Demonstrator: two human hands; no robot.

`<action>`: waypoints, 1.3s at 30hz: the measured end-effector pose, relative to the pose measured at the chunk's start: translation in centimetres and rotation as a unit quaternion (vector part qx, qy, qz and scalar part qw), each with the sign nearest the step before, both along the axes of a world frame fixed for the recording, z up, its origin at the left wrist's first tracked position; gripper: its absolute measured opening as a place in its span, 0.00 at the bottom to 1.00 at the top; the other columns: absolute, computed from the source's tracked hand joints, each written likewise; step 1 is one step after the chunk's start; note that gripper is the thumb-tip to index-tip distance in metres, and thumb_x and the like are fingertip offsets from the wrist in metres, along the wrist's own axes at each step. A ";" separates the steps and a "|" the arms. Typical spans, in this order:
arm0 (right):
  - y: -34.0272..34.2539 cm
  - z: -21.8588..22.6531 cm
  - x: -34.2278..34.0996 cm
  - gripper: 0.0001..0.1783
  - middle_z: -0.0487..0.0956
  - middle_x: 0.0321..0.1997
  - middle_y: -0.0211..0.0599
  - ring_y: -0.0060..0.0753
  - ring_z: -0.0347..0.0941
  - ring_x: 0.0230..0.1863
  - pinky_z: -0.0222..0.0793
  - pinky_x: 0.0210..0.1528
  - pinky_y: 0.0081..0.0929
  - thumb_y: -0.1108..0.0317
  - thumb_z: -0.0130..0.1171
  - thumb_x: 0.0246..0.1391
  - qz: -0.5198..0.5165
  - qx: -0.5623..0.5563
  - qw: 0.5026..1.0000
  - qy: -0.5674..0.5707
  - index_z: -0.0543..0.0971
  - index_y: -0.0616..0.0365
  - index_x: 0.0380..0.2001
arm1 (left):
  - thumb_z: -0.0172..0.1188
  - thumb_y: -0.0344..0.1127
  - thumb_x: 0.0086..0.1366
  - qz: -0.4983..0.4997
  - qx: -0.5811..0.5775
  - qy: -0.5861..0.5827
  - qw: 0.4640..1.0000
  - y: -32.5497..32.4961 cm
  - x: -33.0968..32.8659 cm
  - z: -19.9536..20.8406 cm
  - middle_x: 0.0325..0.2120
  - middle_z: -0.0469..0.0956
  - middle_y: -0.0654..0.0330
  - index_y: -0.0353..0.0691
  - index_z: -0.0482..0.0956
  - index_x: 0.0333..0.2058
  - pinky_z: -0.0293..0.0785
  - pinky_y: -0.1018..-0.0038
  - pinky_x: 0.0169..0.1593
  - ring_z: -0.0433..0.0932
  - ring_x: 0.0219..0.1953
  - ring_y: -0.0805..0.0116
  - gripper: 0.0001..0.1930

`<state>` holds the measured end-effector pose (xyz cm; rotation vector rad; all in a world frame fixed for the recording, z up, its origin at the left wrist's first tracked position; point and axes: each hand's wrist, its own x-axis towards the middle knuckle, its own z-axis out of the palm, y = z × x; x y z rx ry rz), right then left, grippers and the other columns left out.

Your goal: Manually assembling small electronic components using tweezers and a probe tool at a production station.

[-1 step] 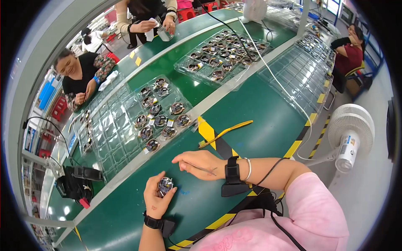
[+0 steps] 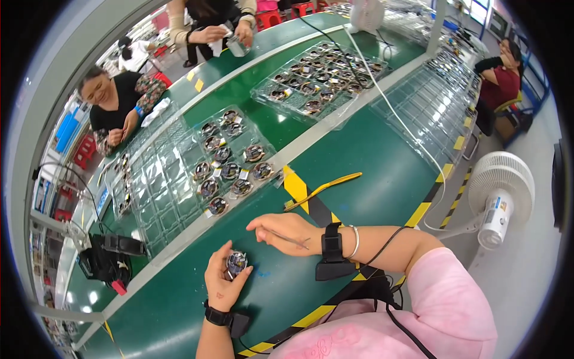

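Observation:
My left hand (image 2: 220, 281) is closed around the edge of a small round electronic module (image 2: 237, 262), with thumb and fingers on opposite sides. The module's exposed circuitry faces up, just over the green work surface. To its upper right, my right hand (image 2: 283, 230) is curled, with the index finger extended toward the left. A thin pair of metal tweezers (image 2: 291, 240) lies within that hand, its end sticking out near the wrist. The tweezers are apart from the module. My right fingers partly hide the rest of them.
Beyond my hands, a clear plastic tray (image 2: 161, 197) holds several round modules, and another loaded tray (image 2: 323, 75) lies farther back. A yellow toothbrush-like brush (image 2: 326, 187) rests right of centre. A white fan (image 2: 499, 191) stands at right. Two co-workers sit or stand across the bench.

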<state>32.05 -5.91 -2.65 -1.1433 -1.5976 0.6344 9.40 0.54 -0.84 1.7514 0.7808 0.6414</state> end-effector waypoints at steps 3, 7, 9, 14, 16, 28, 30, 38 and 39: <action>0.2 0.0 0.3 0.11 0.77 0.35 0.35 0.29 0.76 0.34 0.74 0.40 0.26 0.70 0.46 0.65 -0.010 -0.077 0.995 0.065 0.72 0.60 0.48 | 0.68 0.18 0.51 0.033 -0.039 -0.015 0.999 0.3 0.2 0.1 0.43 0.73 0.60 0.33 0.70 0.53 0.72 0.77 0.50 0.75 0.45 0.72 0.29; 0.6 0.7 0.4 0.09 0.77 0.34 0.34 0.33 0.77 0.34 0.73 0.39 0.28 0.70 0.48 0.63 -0.006 -0.109 0.991 0.077 0.71 0.59 0.44 | 0.68 0.20 0.51 0.017 0.019 0.001 1.000 2.9 1.8 1.8 0.41 0.72 0.62 0.33 0.71 0.53 0.71 0.77 0.49 0.73 0.45 0.72 0.28; 0.3 0.6 0.8 0.08 0.77 0.33 0.34 0.35 0.77 0.35 0.73 0.38 0.28 0.70 0.49 0.61 0.000 -0.104 0.992 0.068 0.71 0.58 0.43 | 0.69 0.22 0.52 -0.044 0.153 0.045 0.986 4.9 4.4 3.7 0.40 0.72 0.62 0.35 0.73 0.53 0.71 0.76 0.47 0.73 0.45 0.71 0.28; 0.7 0.1 0.1 0.09 0.78 0.34 0.32 0.29 0.77 0.34 0.73 0.39 0.25 0.71 0.48 0.62 0.001 -0.037 0.999 0.018 0.72 0.59 0.44 | 0.70 0.31 0.53 0.005 0.332 0.066 0.941 13.2 9.0 1.7 0.40 0.73 0.60 0.38 0.76 0.50 0.71 0.74 0.46 0.74 0.42 0.69 0.24; 0.3 0.0 0.5 0.09 0.78 0.34 0.32 0.30 0.78 0.34 0.73 0.38 0.26 0.70 0.49 0.61 -0.001 -0.036 0.999 0.008 0.72 0.59 0.44 | 0.69 0.34 0.55 0.017 0.287 0.112 0.951 14.3 12.9 2.7 0.45 0.76 0.57 0.37 0.76 0.51 0.71 0.72 0.50 0.75 0.47 0.67 0.25; 0.1 0.4 0.8 0.08 0.78 0.34 0.37 0.39 0.78 0.35 0.73 0.38 0.31 0.67 0.50 0.62 -0.019 -0.029 0.999 0.001 0.74 0.57 0.42 | 0.64 0.28 0.56 0.060 0.264 0.061 0.961 12.0 7.4 -0.5 0.46 0.78 0.54 0.37 0.79 0.44 0.69 0.69 0.56 0.76 0.50 0.59 0.15; 0.2 0.4 0.7 0.07 0.78 0.33 0.36 0.40 0.77 0.34 0.72 0.37 0.32 0.68 0.50 0.62 -0.014 -0.022 1.000 0.003 0.73 0.56 0.41 | 0.61 0.24 0.57 0.093 0.306 0.043 0.946 10.2 3.6 -1.5 0.43 0.78 0.54 0.37 0.79 0.41 0.70 0.69 0.55 0.76 0.48 0.60 0.12; 0.3 0.4 0.3 0.06 0.78 0.34 0.35 0.40 0.77 0.35 0.72 0.36 0.32 0.70 0.52 0.60 -0.001 -0.030 0.999 -0.044 0.73 0.56 0.41 | 0.57 0.21 0.60 0.124 0.196 0.026 0.972 7.4 -1.0 -2.0 0.44 0.76 0.56 0.35 0.79 0.40 0.70 0.73 0.54 0.75 0.50 0.65 0.09; 0.3 0.4 0.3 0.07 0.78 0.34 0.34 0.38 0.78 0.35 0.73 0.37 0.30 0.72 0.52 0.60 -0.004 -0.029 0.999 -0.042 0.73 0.56 0.41 | 0.57 0.21 0.60 0.131 0.196 0.024 0.972 7.4 -1.1 -2.1 0.44 0.76 0.56 0.35 0.79 0.40 0.70 0.73 0.54 0.75 0.50 0.65 0.09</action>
